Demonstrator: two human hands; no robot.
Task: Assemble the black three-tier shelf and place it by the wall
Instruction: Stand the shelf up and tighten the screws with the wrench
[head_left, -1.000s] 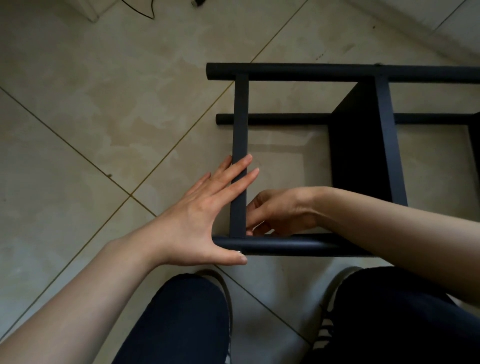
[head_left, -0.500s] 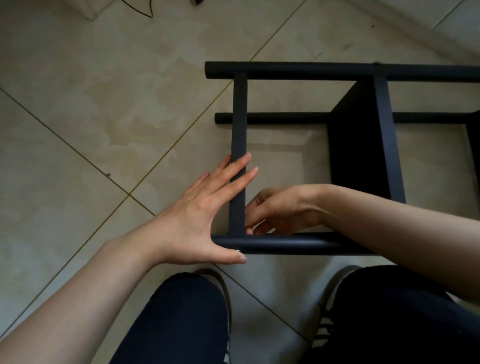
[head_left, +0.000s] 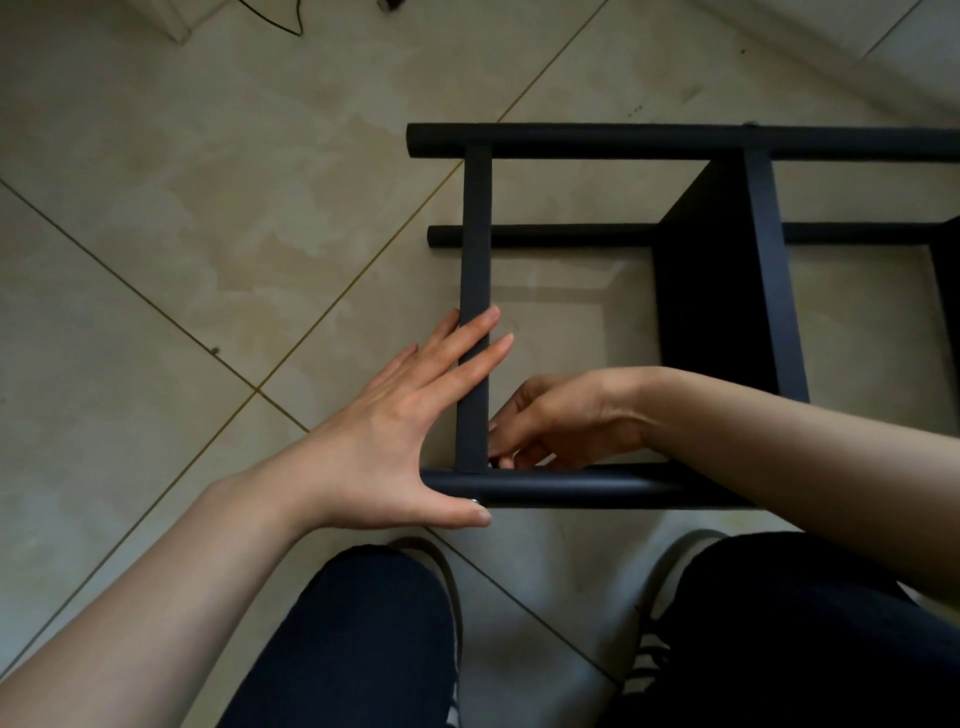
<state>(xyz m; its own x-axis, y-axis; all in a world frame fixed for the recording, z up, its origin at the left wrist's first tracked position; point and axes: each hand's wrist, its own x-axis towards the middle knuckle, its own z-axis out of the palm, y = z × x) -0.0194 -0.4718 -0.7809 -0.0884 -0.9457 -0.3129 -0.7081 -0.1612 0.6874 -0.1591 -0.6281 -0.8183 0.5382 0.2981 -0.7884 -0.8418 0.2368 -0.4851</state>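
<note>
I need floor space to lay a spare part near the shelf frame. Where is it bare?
Bare tile lies left of the shelf frame, beyond the left hand, up to the cable. Crowded: the near corner, where both the left and right hand work, and the floor by the knees.

so that's one black shelf frame (head_left: 675, 140), three round poles on it, two hands and two knees

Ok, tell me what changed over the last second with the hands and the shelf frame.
Nothing visibly changed. The left hand still lies flat against the upright slat, thumb under the near tube. The right hand stays curled at the joint inside the frame; whatever it holds is hidden.
</note>
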